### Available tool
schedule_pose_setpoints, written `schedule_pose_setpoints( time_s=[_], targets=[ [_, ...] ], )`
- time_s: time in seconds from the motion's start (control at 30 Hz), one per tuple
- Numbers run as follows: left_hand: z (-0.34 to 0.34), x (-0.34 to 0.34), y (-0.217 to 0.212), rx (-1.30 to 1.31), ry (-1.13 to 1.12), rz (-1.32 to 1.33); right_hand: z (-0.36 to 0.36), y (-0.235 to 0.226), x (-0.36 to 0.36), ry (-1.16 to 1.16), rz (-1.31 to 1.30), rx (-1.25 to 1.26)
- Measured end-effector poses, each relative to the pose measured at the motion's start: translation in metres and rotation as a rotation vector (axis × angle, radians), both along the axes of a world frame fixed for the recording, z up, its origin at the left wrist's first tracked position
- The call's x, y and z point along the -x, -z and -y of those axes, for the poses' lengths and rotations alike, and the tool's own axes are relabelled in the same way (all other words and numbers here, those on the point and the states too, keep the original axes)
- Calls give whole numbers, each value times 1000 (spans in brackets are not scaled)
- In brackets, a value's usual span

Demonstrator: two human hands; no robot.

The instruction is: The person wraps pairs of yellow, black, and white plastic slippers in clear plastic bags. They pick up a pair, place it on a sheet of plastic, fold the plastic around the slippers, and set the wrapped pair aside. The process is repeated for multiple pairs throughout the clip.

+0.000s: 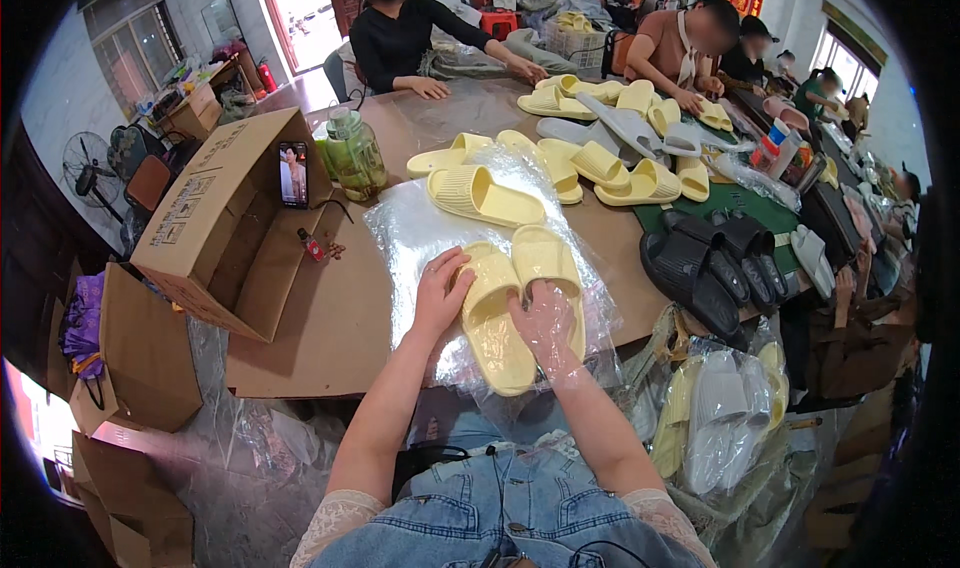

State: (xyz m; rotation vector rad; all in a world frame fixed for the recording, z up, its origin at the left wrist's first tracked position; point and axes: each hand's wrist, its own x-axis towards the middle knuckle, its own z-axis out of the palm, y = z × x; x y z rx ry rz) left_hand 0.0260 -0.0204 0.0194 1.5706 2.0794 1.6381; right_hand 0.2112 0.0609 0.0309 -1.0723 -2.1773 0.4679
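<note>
A pair of pale yellow slippers, the left slipper and the right slipper, lies in front of me with clear plastic over it. My right hand is under the clear film, its fingers in the opening of the right slipper and its thumb by the left one, gripping the pair. Against the outer side of the left slipper's strap rests my left hand, fingers loosely stretched and thumb apart. A stack of clear plastic bags spreads beneath the pair. Just beyond lies another yellow slipper.
On the brown tabletop at left stand an open cardboard box with a phone and a green jar. Black slippers lie at right, above bagged slippers. A person sits across the table.
</note>
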Motion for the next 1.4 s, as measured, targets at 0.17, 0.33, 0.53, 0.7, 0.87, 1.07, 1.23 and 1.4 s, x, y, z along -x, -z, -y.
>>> schedule_pose_setpoints(
  time_s=[0.17,0.33,0.53,0.7,0.87,1.07,1.23,1.4],
  targets=[
    [-1,3,4,4,1,8,0,2,1,-2,-23,-9],
    [-2,3,3,12,-7,-7,0,2,1,13,3,-16],
    [0,0,1,8,1,20,-1,1,0,8,19,46],
    [-1,2,4,11,4,23,2,-6,-1,11,42,90],
    [-1,1,3,7,0,14,3,-8,-1,15,32,70],
    [0,1,0,19,-1,3,2,-4,0,4,-3,52],
    [1,3,2,20,-1,5,2,-6,-4,-73,100,95],
    [-2,4,4,38,12,2,12,1,-38,-286,99,-127]
  ],
)
